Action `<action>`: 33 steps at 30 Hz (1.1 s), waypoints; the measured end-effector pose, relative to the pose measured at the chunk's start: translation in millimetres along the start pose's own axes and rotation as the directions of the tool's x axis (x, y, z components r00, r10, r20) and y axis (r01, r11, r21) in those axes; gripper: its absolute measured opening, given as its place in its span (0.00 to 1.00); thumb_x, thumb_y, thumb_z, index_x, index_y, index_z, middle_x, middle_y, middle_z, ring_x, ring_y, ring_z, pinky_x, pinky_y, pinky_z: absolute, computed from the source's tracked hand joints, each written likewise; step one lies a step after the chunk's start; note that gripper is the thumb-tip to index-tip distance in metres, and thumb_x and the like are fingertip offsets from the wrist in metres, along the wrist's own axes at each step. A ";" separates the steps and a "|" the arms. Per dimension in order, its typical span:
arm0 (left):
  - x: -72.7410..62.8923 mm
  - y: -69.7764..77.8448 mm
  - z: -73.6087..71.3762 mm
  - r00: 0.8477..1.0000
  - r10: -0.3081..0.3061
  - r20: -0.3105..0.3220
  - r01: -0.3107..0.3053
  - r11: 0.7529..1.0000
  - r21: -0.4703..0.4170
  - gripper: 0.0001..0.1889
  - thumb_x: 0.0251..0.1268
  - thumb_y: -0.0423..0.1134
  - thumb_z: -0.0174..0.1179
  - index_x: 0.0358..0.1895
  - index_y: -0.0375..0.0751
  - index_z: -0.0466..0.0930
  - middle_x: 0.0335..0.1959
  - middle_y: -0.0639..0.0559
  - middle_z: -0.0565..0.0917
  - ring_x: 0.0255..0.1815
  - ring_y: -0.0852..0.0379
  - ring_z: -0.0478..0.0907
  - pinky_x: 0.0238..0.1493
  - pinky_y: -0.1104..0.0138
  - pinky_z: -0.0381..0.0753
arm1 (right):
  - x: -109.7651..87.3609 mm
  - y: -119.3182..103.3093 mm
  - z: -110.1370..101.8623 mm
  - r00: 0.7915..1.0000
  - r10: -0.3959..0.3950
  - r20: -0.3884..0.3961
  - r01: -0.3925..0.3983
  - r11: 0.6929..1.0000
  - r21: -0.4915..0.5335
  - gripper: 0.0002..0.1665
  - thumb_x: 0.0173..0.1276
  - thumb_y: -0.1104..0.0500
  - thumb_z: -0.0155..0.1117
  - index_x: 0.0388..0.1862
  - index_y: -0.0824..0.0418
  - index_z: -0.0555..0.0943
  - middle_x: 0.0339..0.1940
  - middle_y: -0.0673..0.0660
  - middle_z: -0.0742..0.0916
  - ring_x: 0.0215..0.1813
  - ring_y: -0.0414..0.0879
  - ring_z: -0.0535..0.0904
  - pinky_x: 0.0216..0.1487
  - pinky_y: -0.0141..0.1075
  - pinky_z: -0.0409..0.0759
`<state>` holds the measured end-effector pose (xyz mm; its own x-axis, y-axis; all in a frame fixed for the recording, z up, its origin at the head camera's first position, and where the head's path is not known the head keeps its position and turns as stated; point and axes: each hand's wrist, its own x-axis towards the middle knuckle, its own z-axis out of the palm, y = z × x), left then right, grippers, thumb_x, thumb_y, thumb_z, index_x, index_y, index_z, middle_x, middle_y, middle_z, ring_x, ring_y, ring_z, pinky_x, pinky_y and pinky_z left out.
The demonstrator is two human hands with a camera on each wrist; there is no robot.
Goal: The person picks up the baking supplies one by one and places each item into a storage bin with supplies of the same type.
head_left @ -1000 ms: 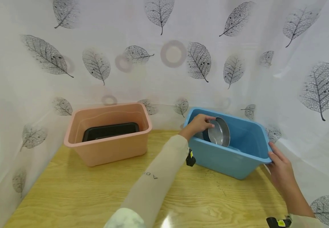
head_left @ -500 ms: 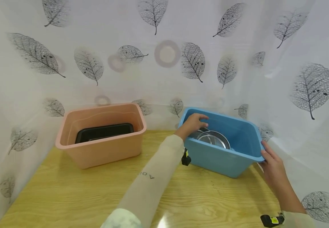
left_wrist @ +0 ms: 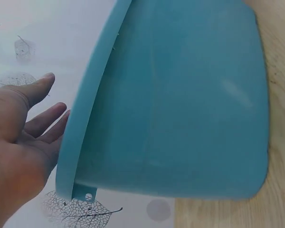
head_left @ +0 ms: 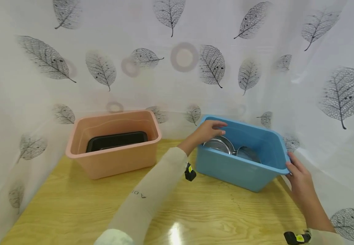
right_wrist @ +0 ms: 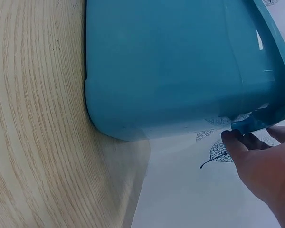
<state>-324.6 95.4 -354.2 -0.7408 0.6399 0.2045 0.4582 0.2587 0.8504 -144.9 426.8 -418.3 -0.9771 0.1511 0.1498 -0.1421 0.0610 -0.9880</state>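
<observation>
A blue plastic bin (head_left: 235, 172) stands at the right of the table, with round shiny metal pans inside. One pan (head_left: 219, 145) is at the bin's left end; another round metal piece (head_left: 248, 154) sits right of it, partly hidden by the front wall. My left hand (head_left: 208, 132) hovers over the bin's left end, fingers and thumb apart, holding nothing. In the left wrist view its fingers reach behind the bin's rim (left_wrist: 88, 109). At the opposite end, my right hand (head_left: 301, 177) grips the rim, its fingers curled at the corner in the right wrist view.
A pink bin (head_left: 124, 163) stands on the left, with a black rectangular tray (head_left: 117, 141) inside. Both bins rest on a wooden table (head_left: 192, 211). A white leaf-printed curtain (head_left: 152, 92) hangs behind and at both sides.
My left hand has let go of a tilted round metal pan, which has dropped into the blue bin, and drawn back left. The pans lie differently now. My right hand stays on the rim.
</observation>
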 end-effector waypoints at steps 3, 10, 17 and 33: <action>-12.3 -1.3 -6.1 1.000 0.008 -0.007 -0.008 1.000 -0.015 0.24 0.75 0.42 0.59 0.71 0.46 0.73 0.71 0.50 0.76 0.70 0.50 0.73 0.62 0.64 0.79 | -1.0 -0.2 -2.3 0.999 -0.021 -0.031 0.019 0.998 -0.060 0.41 0.83 0.53 0.48 0.84 0.59 0.42 0.86 0.52 0.46 0.80 0.35 0.54 0.55 0.12 0.71; -50.1 -4.6 -18.9 0.996 -0.006 -0.084 0.008 1.000 0.022 0.25 0.76 0.51 0.57 0.73 0.53 0.71 0.70 0.51 0.76 0.69 0.52 0.73 0.62 0.58 0.79 | -4.8 -6.1 -1.5 0.992 -0.078 -0.100 0.051 0.968 -0.247 0.39 0.83 0.51 0.47 0.84 0.58 0.45 0.85 0.49 0.55 0.79 0.30 0.55 0.67 0.14 0.61; -97.0 -10.8 -25.2 0.980 0.034 -0.198 0.015 0.970 0.244 0.27 0.79 0.56 0.50 0.74 0.53 0.69 0.75 0.53 0.69 0.74 0.50 0.67 0.70 0.50 0.72 | -8.0 -23.3 13.4 0.972 -0.059 -0.226 -0.073 0.840 -0.538 0.36 0.83 0.43 0.38 0.84 0.51 0.49 0.85 0.56 0.50 0.84 0.55 0.44 0.82 0.53 0.49; -205.6 -50.4 -14.8 0.951 0.032 -0.307 0.231 0.587 0.776 0.32 0.78 0.61 0.46 0.76 0.46 0.66 0.74 0.41 0.67 0.73 0.41 0.64 0.72 0.45 0.65 | -25.5 -19.4 91.1 0.908 -0.410 -0.091 0.254 0.709 -0.658 0.33 0.81 0.56 0.48 0.79 0.68 0.59 0.80 0.69 0.57 0.80 0.67 0.43 0.71 0.73 0.42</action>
<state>-202.6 -60.0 -431.9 -0.8409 0.3948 0.3701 0.4791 0.8612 0.1699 -131.7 331.8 -406.5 -0.8143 0.2021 0.5441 -0.2445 0.7308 -0.6373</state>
